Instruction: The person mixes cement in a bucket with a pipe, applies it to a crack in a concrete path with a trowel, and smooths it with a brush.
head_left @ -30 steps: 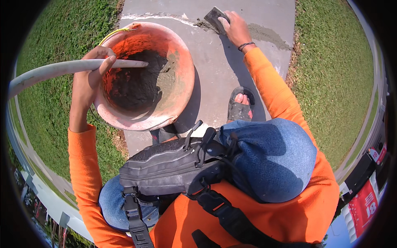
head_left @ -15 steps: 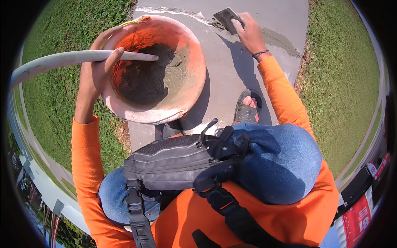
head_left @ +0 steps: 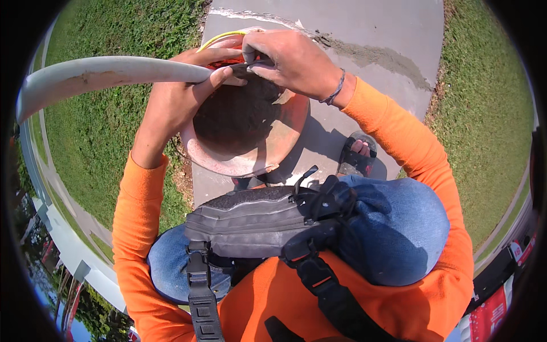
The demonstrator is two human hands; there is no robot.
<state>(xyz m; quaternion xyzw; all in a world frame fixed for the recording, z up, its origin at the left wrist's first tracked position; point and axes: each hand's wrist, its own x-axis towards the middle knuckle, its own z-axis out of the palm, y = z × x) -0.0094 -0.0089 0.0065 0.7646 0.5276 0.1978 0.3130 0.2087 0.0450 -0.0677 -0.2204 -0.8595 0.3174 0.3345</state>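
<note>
My left hand (head_left: 181, 94) grips a pale grey-white pipe (head_left: 125, 71) near its end, above the bucket. The pipe's far end reaches out to the left. My right hand (head_left: 296, 61) has its fingers pinched together next to that end, on a dark flat scraper (head_left: 241, 70) that is mostly hidden by both hands. Below them stands an orange bucket (head_left: 293, 128) with a pale, smeared rim and a yellow handle (head_left: 219, 37). Wet grey mortar (head_left: 233, 122) lies inside it, partly in shadow.
The bucket stands on a grey concrete path (head_left: 393, 25) with a strip of mortar (head_left: 379, 57) across it. Grass (head_left: 484, 114) borders both sides. My sandalled foot (head_left: 358, 155) is right of the bucket, and a black bag (head_left: 256, 222) hangs at my lap.
My right hand has moved left with the scraper, from the path to over the bucket beside the pipe's end. The pipe's end has risen out of the bucket, still in my left hand.
</note>
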